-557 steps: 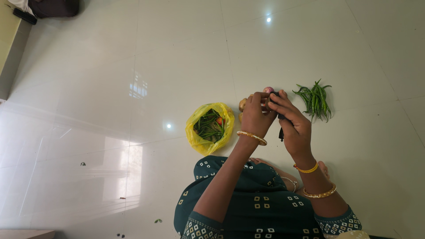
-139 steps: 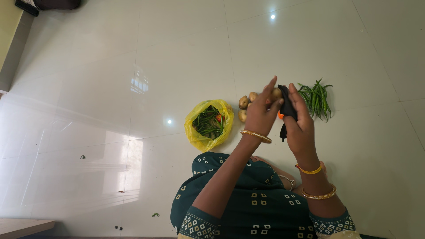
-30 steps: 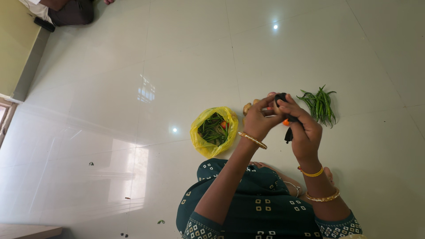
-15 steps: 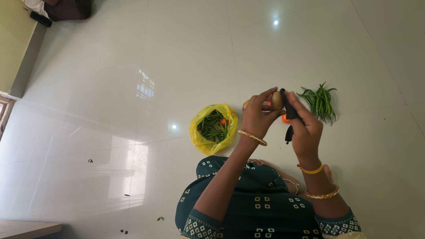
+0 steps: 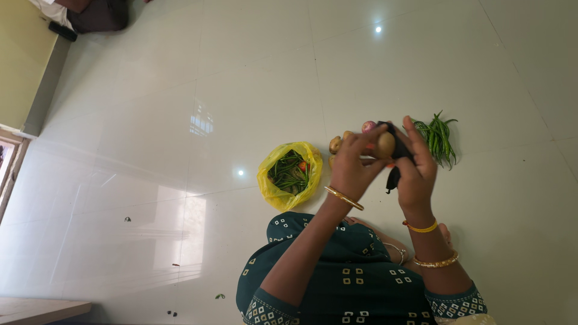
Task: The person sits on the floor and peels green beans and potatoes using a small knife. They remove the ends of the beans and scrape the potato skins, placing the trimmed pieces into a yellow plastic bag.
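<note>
Hands: left (image 5: 349,171), right (image 5: 415,168), hold one potato (image 5: 386,144).

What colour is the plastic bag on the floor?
Yellow; the plastic bag shows best in the head view, holding green chillies.

Vegetables on the floor (image 5: 150,90), ahead of the seated person.
The bag (image 5: 289,174) lies left; potatoes (image 5: 337,143) just right of it; chillies (image 5: 441,137) farthest right, hands raised between them.
</note>
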